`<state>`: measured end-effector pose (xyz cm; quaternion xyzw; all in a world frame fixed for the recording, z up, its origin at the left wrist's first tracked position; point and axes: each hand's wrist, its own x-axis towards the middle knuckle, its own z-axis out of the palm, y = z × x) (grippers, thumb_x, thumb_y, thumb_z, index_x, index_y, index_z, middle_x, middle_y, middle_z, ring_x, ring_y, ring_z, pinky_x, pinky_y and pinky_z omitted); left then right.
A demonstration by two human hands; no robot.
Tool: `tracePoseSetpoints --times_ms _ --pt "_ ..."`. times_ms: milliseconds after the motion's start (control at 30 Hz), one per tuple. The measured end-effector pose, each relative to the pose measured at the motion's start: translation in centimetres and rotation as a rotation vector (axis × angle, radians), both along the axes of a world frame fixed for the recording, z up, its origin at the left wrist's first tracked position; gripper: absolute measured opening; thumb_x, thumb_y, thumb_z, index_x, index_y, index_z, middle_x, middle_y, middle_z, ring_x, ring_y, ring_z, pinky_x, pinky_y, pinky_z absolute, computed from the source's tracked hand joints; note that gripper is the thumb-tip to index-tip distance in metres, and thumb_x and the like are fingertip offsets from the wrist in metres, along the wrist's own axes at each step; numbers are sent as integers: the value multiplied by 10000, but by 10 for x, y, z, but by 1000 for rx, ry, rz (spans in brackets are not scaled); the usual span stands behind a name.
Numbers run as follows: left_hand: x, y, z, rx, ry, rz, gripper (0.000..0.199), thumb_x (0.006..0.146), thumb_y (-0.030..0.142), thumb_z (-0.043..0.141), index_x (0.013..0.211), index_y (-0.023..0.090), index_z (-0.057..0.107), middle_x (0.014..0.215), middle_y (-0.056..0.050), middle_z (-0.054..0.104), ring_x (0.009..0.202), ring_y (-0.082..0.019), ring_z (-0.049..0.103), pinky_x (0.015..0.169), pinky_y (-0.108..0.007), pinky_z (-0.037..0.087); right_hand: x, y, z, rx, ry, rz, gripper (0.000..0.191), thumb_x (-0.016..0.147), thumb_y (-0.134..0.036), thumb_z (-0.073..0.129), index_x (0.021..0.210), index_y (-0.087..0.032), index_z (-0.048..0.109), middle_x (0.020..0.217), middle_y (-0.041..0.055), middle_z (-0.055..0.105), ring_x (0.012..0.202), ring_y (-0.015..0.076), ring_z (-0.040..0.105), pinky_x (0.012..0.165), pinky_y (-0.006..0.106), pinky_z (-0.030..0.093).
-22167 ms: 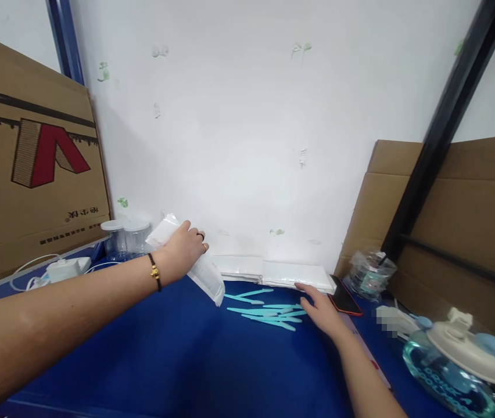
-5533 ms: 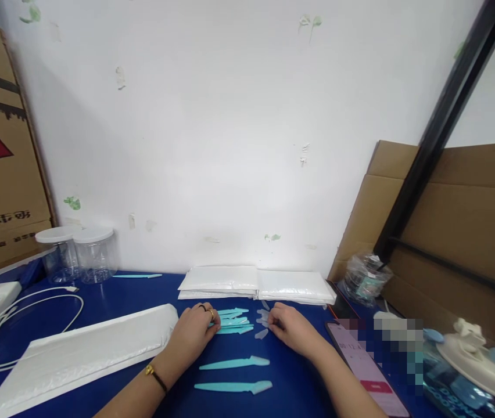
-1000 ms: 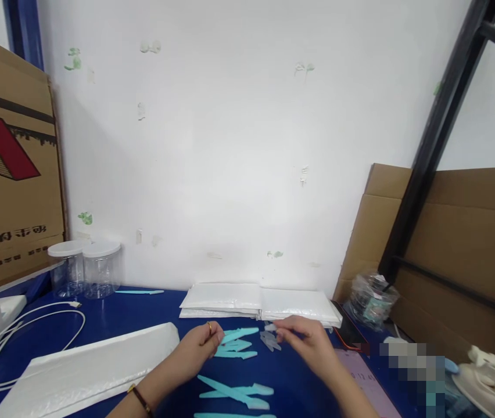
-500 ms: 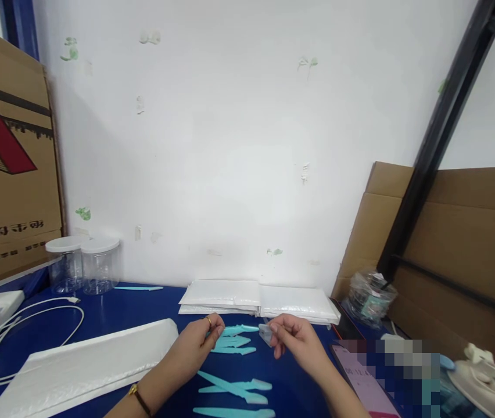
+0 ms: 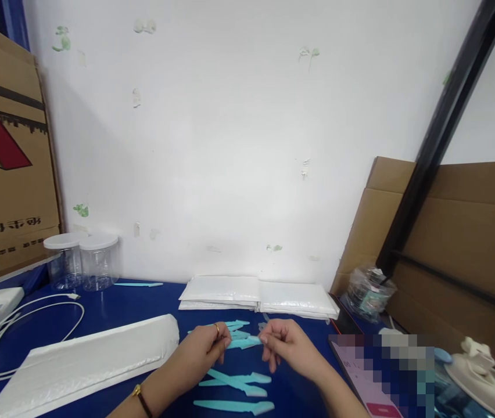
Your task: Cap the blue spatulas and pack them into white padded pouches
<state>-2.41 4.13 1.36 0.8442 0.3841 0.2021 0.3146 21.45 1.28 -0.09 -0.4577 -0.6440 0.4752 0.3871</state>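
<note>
My left hand (image 5: 207, 347) has its thumb and fingers pinched on the handle side of a turquoise razor (image 5: 244, 342). The fingertips of my right hand (image 5: 283, 343) close on the razor's other end. More turquoise razors (image 5: 237, 324) lie just behind my hands. Nearer the front edge are two crossed razors (image 5: 234, 382) and a single razor (image 5: 232, 405) lying across the blue table (image 5: 291, 395). Small clear pieces (image 5: 262, 326) rest behind my right fingertips, partly hidden.
White padded envelopes (image 5: 225, 291) are stacked by the wall; another envelope (image 5: 94, 363) lies left. Clear jars (image 5: 99, 267), a white cable (image 5: 33, 302) and a lone razor (image 5: 138, 284) are at the left. A phone (image 5: 361, 371) and a bagged item (image 5: 369, 296) stand right.
The clear piece that was in my right fingers is now out of them, and those fingers hold a razor's end. Both hands have shifted slightly toward the front.
</note>
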Motion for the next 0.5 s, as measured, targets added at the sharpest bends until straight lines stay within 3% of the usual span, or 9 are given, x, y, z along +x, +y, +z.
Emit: tracePoseSetpoints --times_ms 67,233,333,500 --pt "0 -5 -2 11 66 -6 227 876 342 392 768 210 542 714 32 611 646 -122 520 575 -213 341 11 4 0 15 -137 -33 351 821 -480 526 736 -142 564 610 7 636 398 85 524 405 183 323" --pt "2 -9 -11 54 166 -27 132 795 267 491 762 224 612 784 20 611 707 -132 537 607 -217 358 38 14 -4 291 -542 -322 158 792 -243 521 702 -160 622 612 -2 586 561 127 520 526 222 358" --pt "2 -2 -15 98 192 2 102 755 260 563 837 251 623 818 26 615 769 -149 548 650 -233 365 40 17 -10 340 -697 -327 112 744 -165 530 734 -174 640 701 11 606 645 145 540 591 229 375" --pt "-3 16 -17 322 300 80 168 768 224 592 923 282 621 975 12 621 960 -209 526 770 -301 340 31 17 -20 342 -868 -282 90 708 -162 580 767 -193 640 832 23 613 746 160 567 658 225 379"
